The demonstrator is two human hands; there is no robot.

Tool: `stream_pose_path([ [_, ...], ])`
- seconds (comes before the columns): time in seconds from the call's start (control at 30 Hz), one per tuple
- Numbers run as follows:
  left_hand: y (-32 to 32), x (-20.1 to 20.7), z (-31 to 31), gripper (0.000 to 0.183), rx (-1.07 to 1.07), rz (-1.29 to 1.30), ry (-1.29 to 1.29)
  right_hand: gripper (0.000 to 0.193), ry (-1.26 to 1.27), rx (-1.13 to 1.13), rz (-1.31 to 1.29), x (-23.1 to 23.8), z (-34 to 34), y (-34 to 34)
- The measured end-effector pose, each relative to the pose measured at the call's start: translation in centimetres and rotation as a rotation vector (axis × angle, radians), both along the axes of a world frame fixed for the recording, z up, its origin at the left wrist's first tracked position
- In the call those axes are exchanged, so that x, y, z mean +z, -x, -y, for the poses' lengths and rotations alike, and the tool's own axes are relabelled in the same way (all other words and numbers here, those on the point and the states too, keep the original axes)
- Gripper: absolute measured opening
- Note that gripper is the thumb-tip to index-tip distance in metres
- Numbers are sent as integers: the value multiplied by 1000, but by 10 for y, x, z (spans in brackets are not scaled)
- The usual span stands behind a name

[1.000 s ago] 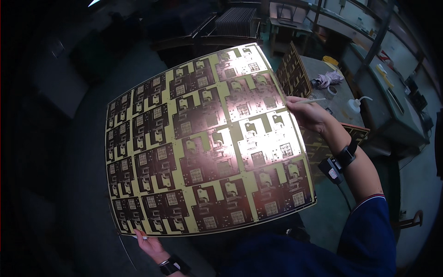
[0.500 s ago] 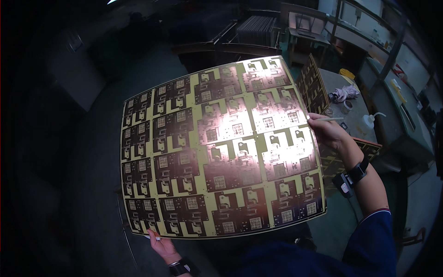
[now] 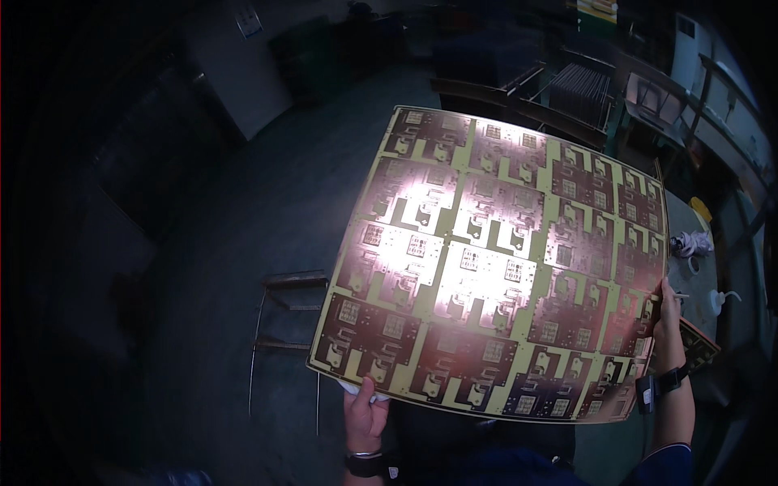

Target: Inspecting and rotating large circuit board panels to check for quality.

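Observation:
A large circuit board panel (image 3: 494, 324), copper-coloured with yellow-green gaps and a repeating pattern, is held up tilted before me and shines brightly on its left half. My left hand (image 3: 366, 421) is closed on its lower left edge, thumb on the face; a bit of white material shows between hand and panel. Closed on the right edge is my right hand (image 3: 668, 324), its fingers partly hidden behind the panel. A thin pale stick (image 3: 681, 295), like a pen, juts out from that hand. Both wrists wear black bands.
A metal frame stand (image 3: 292, 281) is on the floor at the left. Behind the panel is a rack of upright plates (image 3: 579, 93). On the right-hand bench are crumpled plastic (image 3: 691, 244), a tape roll (image 3: 693, 265), a white spouted bottle (image 3: 714, 302) and another patterned board (image 3: 701, 344).
The view has swung left, so the panel and both hands sit further right. The panel has tilted, and its glare has moved to the left half. Both hands keep their hold.

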State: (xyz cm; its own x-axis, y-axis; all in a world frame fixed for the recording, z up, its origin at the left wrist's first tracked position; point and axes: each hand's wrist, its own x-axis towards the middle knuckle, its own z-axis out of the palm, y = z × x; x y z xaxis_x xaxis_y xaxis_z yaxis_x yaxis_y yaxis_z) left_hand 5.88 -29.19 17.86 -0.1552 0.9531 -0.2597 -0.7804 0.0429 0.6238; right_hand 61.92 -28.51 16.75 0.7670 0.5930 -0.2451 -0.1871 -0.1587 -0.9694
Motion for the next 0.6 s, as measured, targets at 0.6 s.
stream_pose_path([
  [0.6,96,27,-24,37,-372,-340,-49,28,32,-179,69,-29,2,-33],
])
